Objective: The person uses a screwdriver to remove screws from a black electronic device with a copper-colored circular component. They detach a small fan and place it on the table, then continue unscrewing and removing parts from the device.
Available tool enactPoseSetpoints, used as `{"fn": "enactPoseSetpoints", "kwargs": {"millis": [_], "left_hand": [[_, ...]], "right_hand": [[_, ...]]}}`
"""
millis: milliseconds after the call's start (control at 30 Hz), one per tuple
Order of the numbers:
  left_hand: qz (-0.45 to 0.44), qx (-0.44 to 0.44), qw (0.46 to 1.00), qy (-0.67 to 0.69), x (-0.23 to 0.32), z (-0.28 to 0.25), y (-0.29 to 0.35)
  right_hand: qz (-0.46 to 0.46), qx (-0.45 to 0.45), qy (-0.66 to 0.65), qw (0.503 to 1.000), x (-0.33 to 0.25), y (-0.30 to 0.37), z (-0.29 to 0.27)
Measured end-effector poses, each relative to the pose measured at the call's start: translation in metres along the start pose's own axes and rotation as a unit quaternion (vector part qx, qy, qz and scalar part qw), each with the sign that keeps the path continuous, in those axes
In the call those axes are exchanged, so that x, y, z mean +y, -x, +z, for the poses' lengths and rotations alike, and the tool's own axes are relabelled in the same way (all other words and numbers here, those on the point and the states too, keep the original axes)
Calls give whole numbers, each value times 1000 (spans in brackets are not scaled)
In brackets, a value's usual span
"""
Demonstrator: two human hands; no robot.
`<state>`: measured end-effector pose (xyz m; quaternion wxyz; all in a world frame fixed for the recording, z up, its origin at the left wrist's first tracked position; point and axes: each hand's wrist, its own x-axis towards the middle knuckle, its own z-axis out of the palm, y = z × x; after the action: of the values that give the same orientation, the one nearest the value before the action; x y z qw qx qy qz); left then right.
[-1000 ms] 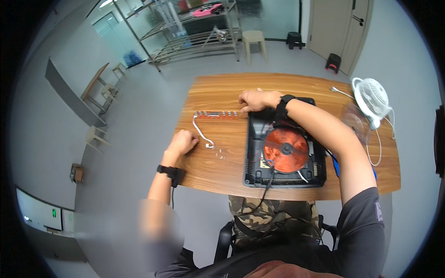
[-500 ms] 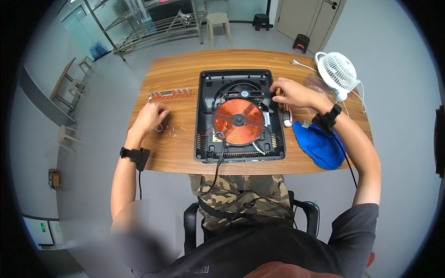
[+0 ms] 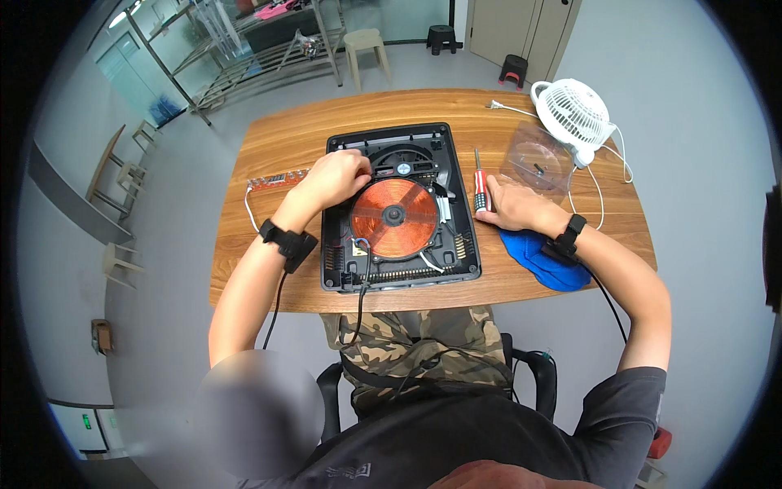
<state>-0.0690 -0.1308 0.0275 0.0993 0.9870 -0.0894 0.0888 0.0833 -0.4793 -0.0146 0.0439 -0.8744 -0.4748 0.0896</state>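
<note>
An opened induction cooker (image 3: 466, 244) with a copper coil (image 3: 393, 213) lies on the table in front of me. My left hand (image 3: 336, 177) is over its upper left edge, fingers curled and pressed together; what they hold, if anything, is hidden. To the right of the cooker, my right hand (image 3: 515, 204) has its fingers and thumb against the handle of a red-and-white screwdriver (image 3: 481, 192), whose shaft points away from me. A narrow red circuit board (image 3: 273, 180) with a white wire lies left of the cooker, partly covered by my left hand.
A white fan (image 3: 574, 114) stands at the far right, its cord on the table. A clear plastic sheet (image 3: 529, 155) lies in front of it. Blue cloth (image 3: 538, 261) sits under my right wrist. A black cable (image 3: 361, 306) runs from the cooker over the table's near edge.
My left hand has moved right, from the loose small parts beside the circuit board to the cooker. My right hand has left the cooker's right edge for the screwdriver. The view has shifted slightly.
</note>
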Motion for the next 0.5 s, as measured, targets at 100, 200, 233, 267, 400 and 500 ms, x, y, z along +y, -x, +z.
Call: {"fn": "enactPoseSetpoints", "kwargs": {"millis": [100,200,233,267,400,500], "left_hand": [[-3,-24,1000,-17,9,3,-21],[3,-37,999,-13,16,4,-34],[4,-41,999,-8,16,6,-36],[15,-48,999,-17,15,10,-39],[41,-55,997,-27,27,17,-51],[48,-64,997,-19,31,21,-53]], "right_hand": [[32,-31,5,999,-6,-2,-5],[91,-59,18,994,-16,-17,1],[100,-61,10,993,-16,-21,2],[108,-63,1,992,-16,-25,2],[153,-79,-16,985,-6,-32,3],[143,-40,6,989,2,-31,1]]}}
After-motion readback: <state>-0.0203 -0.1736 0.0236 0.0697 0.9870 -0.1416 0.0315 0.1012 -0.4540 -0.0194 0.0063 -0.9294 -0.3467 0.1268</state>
